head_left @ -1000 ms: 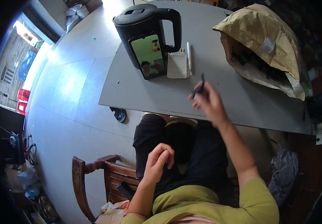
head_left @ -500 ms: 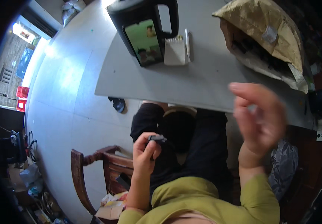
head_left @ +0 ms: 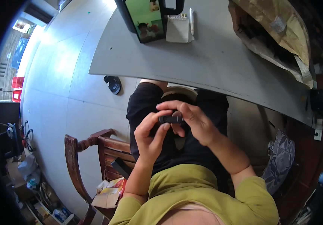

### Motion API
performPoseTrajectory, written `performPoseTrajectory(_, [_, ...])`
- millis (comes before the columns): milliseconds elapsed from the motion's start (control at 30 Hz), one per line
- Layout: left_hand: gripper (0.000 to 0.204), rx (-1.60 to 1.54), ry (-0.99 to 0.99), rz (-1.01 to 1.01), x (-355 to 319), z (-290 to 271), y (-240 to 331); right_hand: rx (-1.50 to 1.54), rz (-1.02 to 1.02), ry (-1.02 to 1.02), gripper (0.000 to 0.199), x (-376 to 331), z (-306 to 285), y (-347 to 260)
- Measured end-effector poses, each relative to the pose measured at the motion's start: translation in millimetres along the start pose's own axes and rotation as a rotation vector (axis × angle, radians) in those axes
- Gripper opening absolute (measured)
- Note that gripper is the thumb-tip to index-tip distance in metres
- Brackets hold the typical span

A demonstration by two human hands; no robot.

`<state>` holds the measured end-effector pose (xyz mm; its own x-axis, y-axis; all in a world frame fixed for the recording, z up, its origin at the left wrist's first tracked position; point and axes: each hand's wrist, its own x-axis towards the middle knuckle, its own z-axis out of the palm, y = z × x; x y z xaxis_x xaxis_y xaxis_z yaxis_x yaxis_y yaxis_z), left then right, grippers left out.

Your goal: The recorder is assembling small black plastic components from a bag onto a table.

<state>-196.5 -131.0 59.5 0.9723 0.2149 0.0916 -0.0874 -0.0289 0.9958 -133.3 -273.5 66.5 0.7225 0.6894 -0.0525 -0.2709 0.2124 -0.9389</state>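
One small black bar-shaped object (head_left: 170, 119), held over my lap between both hands. My left hand (head_left: 151, 135) pinches its left end, fingers closed on it; my right hand (head_left: 193, 122) wraps the right end. Outward: one grey table (head_left: 221, 63) carrying one phone (head_left: 145, 18), one white notepad (head_left: 178, 29), one brown paper bag (head_left: 277, 26). One wooden chair (head_left: 94, 150) at left.

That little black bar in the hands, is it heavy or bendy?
The small black bar is probably light: fingertips of the left hand and right hand pinch it easily. It looks straight and unbent, so likely stiff. Its flat-sided shape suggests it wouldn't roll.
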Motion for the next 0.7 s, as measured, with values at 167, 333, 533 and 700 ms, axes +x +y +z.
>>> performPoseTrajectory(167, [0.019, -0.003, -0.081, -0.039, -7.6, 2.3, -0.9, -0.162, -0.086, 0.239, 0.027, -6.4, 13.3, 8.5])
performPoseTrajectory(333, [0.015, -0.364, -0.074, -0.206, -10.0, 16.3, -2.3, -0.657, -0.343, 0.400, 0.021, -7.9, 22.2, 21.8])
performPoseTrajectory(533, [0.013, -0.471, -0.117, -0.153, -6.8, 12.8, -2.4, -0.832, -0.578, 0.338, 0.033, -14.0, 23.0, 20.3])
performPoseTrajectory(700, [0.012, -0.301, -0.216, -0.233, -5.9, 4.4, -3.5, -0.897, -0.673, 0.281, 0.048, -26.1, 16.2, 27.4])
